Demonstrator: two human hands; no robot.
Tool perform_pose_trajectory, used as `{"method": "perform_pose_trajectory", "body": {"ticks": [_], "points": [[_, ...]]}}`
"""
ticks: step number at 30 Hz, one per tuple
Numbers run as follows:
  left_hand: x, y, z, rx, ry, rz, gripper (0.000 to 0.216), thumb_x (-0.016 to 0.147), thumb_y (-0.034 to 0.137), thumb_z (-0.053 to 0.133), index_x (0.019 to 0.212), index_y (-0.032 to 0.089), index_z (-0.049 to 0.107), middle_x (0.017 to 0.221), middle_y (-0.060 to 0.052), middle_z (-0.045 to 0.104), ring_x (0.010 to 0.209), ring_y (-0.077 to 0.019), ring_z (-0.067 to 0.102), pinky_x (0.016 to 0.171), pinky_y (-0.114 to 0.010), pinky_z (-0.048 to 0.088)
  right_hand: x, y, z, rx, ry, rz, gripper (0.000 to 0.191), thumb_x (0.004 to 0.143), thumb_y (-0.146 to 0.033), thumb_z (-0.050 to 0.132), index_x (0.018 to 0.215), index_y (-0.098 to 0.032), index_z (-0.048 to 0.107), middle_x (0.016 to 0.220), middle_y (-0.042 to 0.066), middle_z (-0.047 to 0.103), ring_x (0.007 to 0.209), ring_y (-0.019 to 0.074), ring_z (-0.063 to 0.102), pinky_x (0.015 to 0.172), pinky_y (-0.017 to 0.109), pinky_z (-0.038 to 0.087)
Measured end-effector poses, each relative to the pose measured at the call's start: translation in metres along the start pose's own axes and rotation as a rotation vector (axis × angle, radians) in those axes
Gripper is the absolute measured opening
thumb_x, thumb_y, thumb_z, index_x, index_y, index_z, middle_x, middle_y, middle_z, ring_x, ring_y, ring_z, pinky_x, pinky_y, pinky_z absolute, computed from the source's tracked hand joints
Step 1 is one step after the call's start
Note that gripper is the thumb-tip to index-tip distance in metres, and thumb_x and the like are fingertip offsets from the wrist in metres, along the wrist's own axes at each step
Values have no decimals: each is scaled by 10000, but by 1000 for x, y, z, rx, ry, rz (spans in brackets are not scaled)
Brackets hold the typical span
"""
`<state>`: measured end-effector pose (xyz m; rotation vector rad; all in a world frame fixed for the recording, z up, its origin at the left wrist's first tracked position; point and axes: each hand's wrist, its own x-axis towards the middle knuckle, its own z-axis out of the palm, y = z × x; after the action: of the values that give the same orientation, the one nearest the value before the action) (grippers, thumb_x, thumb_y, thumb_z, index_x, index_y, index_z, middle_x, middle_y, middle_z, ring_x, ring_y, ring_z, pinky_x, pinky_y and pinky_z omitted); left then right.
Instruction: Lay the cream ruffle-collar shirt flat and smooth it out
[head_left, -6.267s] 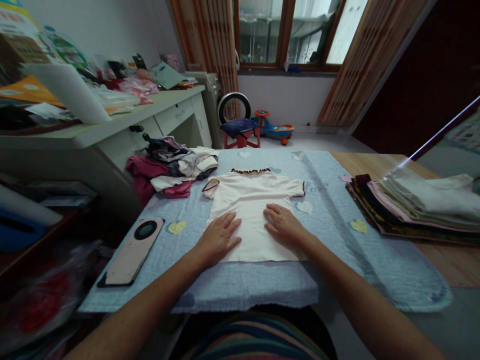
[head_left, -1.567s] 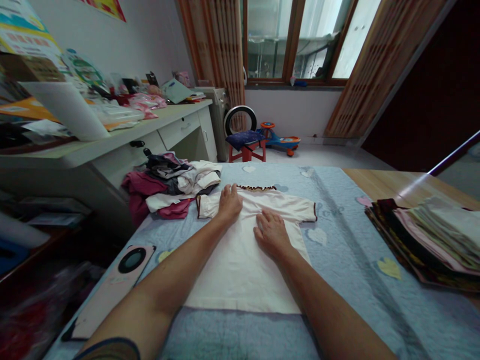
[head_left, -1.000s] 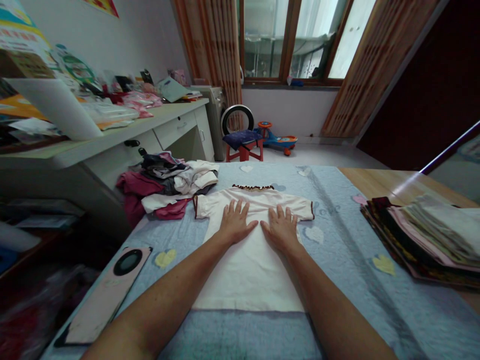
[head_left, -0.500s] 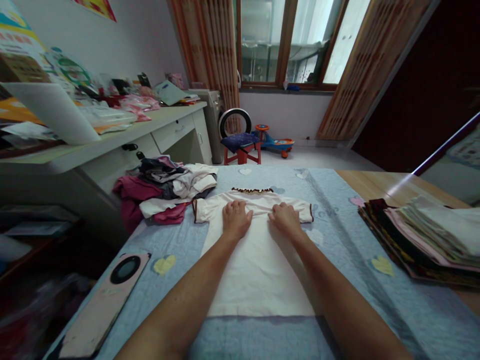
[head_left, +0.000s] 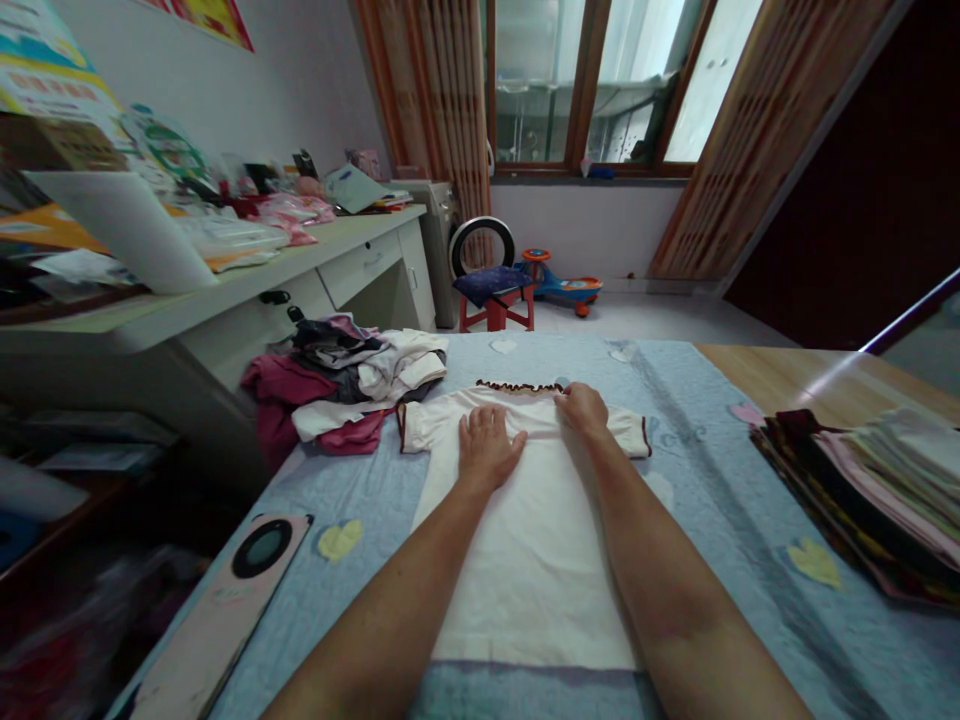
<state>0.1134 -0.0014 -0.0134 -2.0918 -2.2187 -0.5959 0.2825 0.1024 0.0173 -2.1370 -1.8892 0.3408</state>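
A white short-sleeved T-shirt (head_left: 532,540) with brown sleeve trim and a ruffled brown neckline lies spread out, collar pointing away from me. My left hand (head_left: 487,445) rests on its upper chest, fingers spread flat against the cloth. At the shoulder beside the neckline, my right hand (head_left: 583,408) has its fingers pinched together on the fabric. Both sleeves stretch out to the sides. Part of the shirt's right side is covered by my right forearm.
A heap of crumpled clothes (head_left: 337,375) lies at the table's far left, a pink phone (head_left: 232,610) nearer me. Folded clothes (head_left: 877,490) are stacked at right. A light blue heart-patterned cloth (head_left: 705,600) covers the table. Beyond stand a cluttered desk (head_left: 300,275) and a red stool (head_left: 496,312).
My right hand has moved from lying on the chest up to the shoulder by the neckline and closed on the fabric. My left hand stays on the shirt. The view has shifted slightly.
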Motion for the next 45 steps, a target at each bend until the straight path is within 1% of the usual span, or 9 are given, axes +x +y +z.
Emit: {"method": "perform_pose_trajectory", "body": {"ticks": [8,13,18,22,30,33,37,40,45], "points": [[0,-2,-1,-14,-41,4,529,902,526,533,1332,224,470,1432,-103,484,1381,-295,344,1187,-506,211,-3,9,0,-14,21,-1,283,908,-398,529,1001,-231,738,1030,103,744,979,224,675,748,267,446],[0,-4,0,-7,-81,13,596,902,549,515,1389,214,442,1484,-120,446,1408,-309,319,1197,-522,187,-3,9,1,1,106,-68,262,946,-359,502,1053,-235,707,1025,88,741,969,211,664,763,263,424],[0,-6,3,7,-113,-8,678,893,609,481,1449,227,423,1540,-114,399,1462,-357,238,1200,-545,160,-2,8,9,15,194,-28,299,987,-344,446,1061,-190,691,983,120,734,914,213,660,770,273,409],[-1,-8,1,35,-124,-43,759,865,678,476,1473,227,410,1563,-115,371,1469,-403,203,1184,-553,188,-2,8,11,18,192,-26,292,988,-341,449,1057,-183,685,976,117,728,910,211,653,765,271,405],[2,-11,-2,53,-109,-78,594,955,565,400,1458,252,438,1574,-76,374,1461,-375,247,1169,-599,205,-7,7,9,-57,134,-64,278,981,-315,458,1110,-193,673,1138,116,681,1022,203,633,794,264,428],[4,-12,-4,53,-80,26,535,963,446,444,1457,241,440,1561,-76,399,1473,-337,243,1188,-583,179,-8,7,7,-48,115,-56,303,990,-336,434,1126,-216,676,1077,103,709,995,212,650,795,276,434],[6,-11,-4,-23,-148,327,468,980,248,377,1440,236,462,1529,-46,453,1452,-211,326,1206,-420,227,-10,6,7,-26,143,-32,325,987,-339,413,1141,-228,676,1019,100,726,955,222,666,777,285,435],[4,-7,-3,-43,-237,413,467,999,341,368,1447,245,453,1550,-46,425,1453,-209,332,1196,-405,253,-10,6,9,-6,152,-34,330,982,-322,403,1140,-224,676,1000,102,726,941,223,668,775,286,430],[0,-1,-5,-22,-296,308,613,946,577,429,1497,312,384,1614,-24,306,1506,-289,199,1204,-487,218,-10,7,11,69,202,-70,355,951,-246,426,1259,-187,592,983,92,710,896,204,649,754,269,410]]}}
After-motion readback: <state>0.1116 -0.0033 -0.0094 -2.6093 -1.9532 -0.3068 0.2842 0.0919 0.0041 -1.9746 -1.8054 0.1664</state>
